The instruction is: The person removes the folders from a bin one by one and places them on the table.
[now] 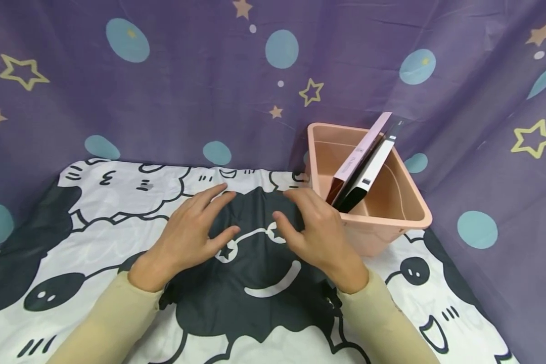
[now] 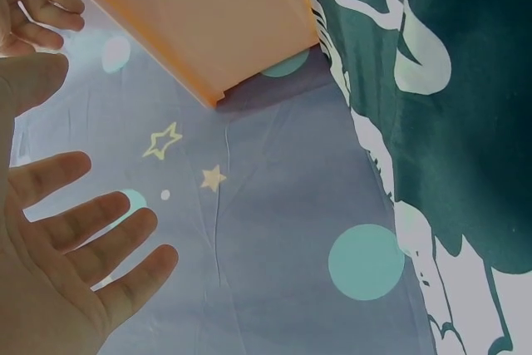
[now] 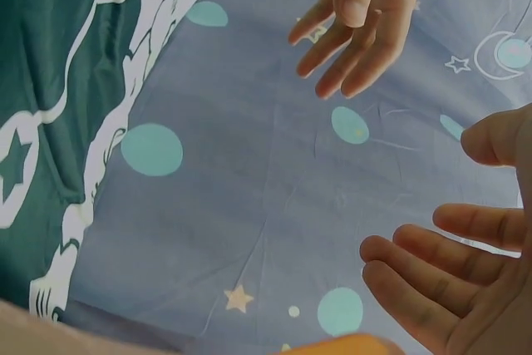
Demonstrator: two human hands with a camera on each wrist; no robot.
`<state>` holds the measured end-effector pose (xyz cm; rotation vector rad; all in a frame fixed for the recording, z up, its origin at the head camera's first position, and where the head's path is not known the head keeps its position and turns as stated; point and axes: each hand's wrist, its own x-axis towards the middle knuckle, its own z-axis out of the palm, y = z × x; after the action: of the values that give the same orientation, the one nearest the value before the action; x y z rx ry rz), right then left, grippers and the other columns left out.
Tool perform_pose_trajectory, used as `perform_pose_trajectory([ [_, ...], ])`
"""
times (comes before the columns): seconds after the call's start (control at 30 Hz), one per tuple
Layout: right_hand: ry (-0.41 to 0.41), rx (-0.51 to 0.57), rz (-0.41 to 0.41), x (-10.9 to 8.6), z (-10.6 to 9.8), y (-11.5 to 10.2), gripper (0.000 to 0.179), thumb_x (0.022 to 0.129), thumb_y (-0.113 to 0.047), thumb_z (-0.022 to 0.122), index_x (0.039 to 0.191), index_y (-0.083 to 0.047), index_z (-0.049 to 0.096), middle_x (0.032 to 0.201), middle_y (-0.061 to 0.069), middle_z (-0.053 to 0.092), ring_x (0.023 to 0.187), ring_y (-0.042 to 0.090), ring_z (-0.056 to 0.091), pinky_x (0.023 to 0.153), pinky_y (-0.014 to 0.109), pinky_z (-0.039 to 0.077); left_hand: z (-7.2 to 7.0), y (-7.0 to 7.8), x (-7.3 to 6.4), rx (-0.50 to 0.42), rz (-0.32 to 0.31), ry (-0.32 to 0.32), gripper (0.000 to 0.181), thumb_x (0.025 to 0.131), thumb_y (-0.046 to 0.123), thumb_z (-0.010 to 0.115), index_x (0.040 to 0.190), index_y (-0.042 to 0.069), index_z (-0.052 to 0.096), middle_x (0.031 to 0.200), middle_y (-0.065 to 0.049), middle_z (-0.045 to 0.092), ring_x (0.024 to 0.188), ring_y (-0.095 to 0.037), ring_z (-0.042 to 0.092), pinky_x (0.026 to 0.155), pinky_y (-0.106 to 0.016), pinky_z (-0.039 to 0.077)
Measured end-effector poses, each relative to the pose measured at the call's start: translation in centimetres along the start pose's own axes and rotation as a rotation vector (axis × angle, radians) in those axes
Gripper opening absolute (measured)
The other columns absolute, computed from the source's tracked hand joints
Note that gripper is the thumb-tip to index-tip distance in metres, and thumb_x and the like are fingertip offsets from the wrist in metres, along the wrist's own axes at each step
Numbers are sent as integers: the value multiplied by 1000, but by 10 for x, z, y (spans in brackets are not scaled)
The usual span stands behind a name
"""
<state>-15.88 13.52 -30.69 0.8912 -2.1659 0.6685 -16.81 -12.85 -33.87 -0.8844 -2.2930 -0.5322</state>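
My left hand (image 1: 188, 235) hovers over the dark middle of the patterned cloth, fingers spread and holding nothing. Opposite it, my right hand (image 1: 320, 232) is held palm inward, its fingers loosely extended around nothing. A gap separates the two hands. Just beyond the right hand stands a pink plastic bin (image 1: 391, 222). Inside it lean a binder-like item with a pale pink spine (image 1: 361, 146) and another with a white spine and black end (image 1: 375, 164). In the left wrist view, the bin (image 2: 208, 14) shows at the top; both hands' fingers appear at the left.
A cloth with black and white cartoon faces (image 1: 118, 194) covers the table. Behind it and at the right hangs a purple curtain (image 1: 177, 101) with stars and blue dots. The bin stands at the table's back right, close to the curtain.
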Motion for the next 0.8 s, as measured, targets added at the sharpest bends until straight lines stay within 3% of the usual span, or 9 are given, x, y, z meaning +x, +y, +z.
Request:
perform_pose_trajectory([
  [0.17, 20, 4, -23, -3, -5, 0, 41, 92, -37, 57, 113, -3, 62, 105, 9, 65, 94, 20, 61, 82, 36, 52, -4, 0, -3, 0, -6, 10, 63, 84, 46, 66, 133, 7, 53, 138, -17, 47, 118, -35, 52, 90, -52, 44],
  [0.33, 93, 27, -50, -8, -12, 2, 36, 92, -34, 58, 107, -1, 62, 99, 9, 64, 86, 20, 60, 76, 35, 52, -4, 1, -1, -20, 4, 21, 62, 86, 46, 63, 133, 7, 53, 139, -16, 47, 118, -35, 52, 91, -52, 44],
  [0.67, 220, -20, -135, -12, -32, 7, 30, 91, -27, 57, 99, 2, 65, 90, 9, 66, 76, 21, 61, 74, 41, 49, 2, 8, 10, -51, 37, 33, 62, 85, 44, 65, 133, 8, 53, 138, -15, 47, 118, -33, 52, 91, -50, 44],
  [0.8, 252, -46, -147, -14, -40, 11, 33, 91, -28, 56, 96, 3, 65, 87, 11, 66, 72, 23, 61, 66, 39, 51, 6, 12, 16, -55, 48, 25, 61, 85, 44, 65, 133, 8, 53, 138, -15, 47, 118, -33, 52, 92, -50, 44],
])
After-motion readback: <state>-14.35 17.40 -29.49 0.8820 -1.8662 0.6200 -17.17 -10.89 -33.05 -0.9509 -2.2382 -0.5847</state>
